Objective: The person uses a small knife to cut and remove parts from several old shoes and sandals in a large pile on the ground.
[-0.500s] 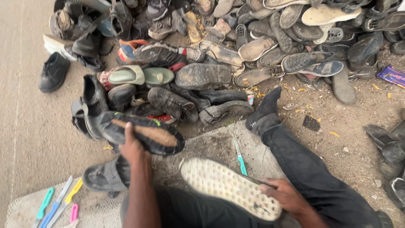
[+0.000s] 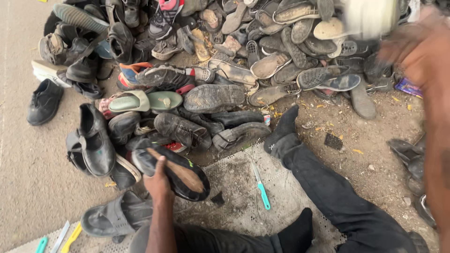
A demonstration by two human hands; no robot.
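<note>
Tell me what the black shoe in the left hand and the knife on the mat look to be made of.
Black shoe under the left hand: probably leather or a synthetic, with a dull sheen and a worn brown insole.
Knife on the mat: pale, likely metal blade; smooth turquoise handle, apparently plastic.

The light is soft, even daylight. Nothing looks too bright or too dark. Shadows are faint and small, tucked under the pile of shoes and beside the leg. No shiny glare shows. Most of the picture is sharp. The right hand at the far right is a big blur, and the pale sole it holds is smeared too. The left hand looks clear.
</note>
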